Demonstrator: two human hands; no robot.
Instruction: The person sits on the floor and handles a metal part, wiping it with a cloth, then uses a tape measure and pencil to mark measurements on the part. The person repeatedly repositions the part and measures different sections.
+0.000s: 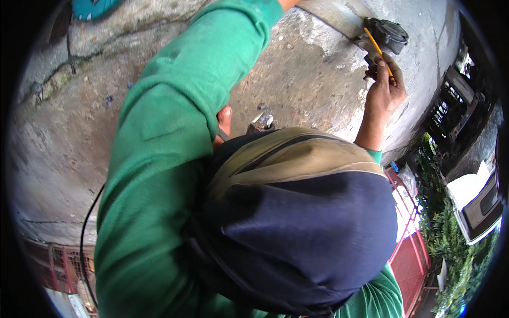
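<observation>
My right hand (386,93) is at the upper right, fingers closed around a thin yellow pencil-like stick (374,42) that slants up and left. Against the fingers is a small dark jagged piece (369,70); whether the hand holds or only touches it I cannot tell. Just beyond the stick lies a dark, rounded, metal-looking part (392,34). A flat grey plate or bar (339,18) runs beside that part to the top edge. My left arm, in a green sleeve (175,100), reaches up and out of the picture; only a bit of wrist shows, the hand being cut off.
Rough stained concrete (297,74) spreads around. Toes of a foot (225,117) and a small shiny scrap (263,120) show beyond my wrapped head (302,222). A teal object (93,8) is at upper left, a black cable (87,233) at left. Red railings (411,222) and plants stand right.
</observation>
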